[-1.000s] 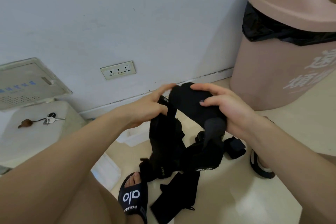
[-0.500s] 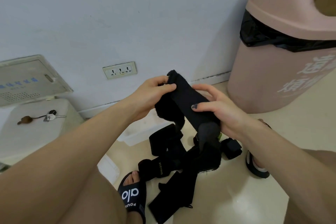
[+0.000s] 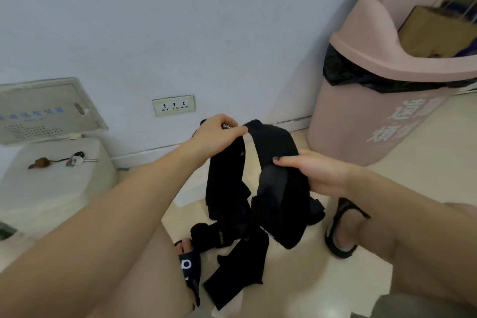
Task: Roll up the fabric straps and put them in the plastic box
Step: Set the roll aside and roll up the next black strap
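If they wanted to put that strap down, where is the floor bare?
Bare floor lies between the sandalled right foot and the loose straps; more beside the pink bin. Between the feet it is crowded with straps.

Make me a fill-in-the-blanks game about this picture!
1. Both hands hold a fabric strap whose colour is ____.
2. The big bin near the wall is coloured ____.
3. The left hand grips the strap's ____ end.
4. More straps lie on the ____.

Missing words: black; pink; upper; floor
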Motion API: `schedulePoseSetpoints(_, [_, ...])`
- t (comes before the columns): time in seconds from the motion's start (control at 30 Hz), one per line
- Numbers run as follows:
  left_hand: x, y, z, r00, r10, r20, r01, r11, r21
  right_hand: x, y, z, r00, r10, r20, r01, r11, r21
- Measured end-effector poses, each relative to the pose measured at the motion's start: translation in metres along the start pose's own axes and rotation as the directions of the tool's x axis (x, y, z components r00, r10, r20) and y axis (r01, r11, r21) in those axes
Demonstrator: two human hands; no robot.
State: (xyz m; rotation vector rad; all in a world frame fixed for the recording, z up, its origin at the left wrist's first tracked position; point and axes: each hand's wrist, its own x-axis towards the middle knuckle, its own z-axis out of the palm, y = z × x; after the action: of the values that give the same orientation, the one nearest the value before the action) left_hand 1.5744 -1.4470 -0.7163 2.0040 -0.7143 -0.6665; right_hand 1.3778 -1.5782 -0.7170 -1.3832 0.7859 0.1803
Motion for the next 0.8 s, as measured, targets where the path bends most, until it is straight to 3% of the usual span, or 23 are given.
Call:
schedulePoseSetpoints(0.17, [-0.013, 0.010, 0.007, 0.991, 0.136, 0.008, -0.135, 0.977, 0.164, 0.005, -0.029, 0.006, 0.987, -0.036, -0.158, 0.047, 0.997, 0.063])
schedulePoseSetpoints(0.33, [-0.020, 0.011, 0.022, 0.963, 0.173, 0.205, -0.229, 0.927, 0.296, 0.024, -0.030, 0.004, 0.997, -0.010, -0.072, 0.028, 0.968, 0.249])
schedulePoseSetpoints(0.57, [-0.027, 0.012, 0.024, 0.973, 0.193, 0.126, -0.228, 0.887, 0.401, 0.040, -0.041, 0.005, 0.996, -0.057, -0.066, 0.074, 0.951, 0.300])
schedulePoseSetpoints(0.8, [-0.026, 0.021, 0.013, 0.994, 0.107, 0.035, -0.111, 0.870, 0.481, 0.051, -0.038, -0.002, 0.994, -0.068, -0.083, 0.074, 0.994, 0.075])
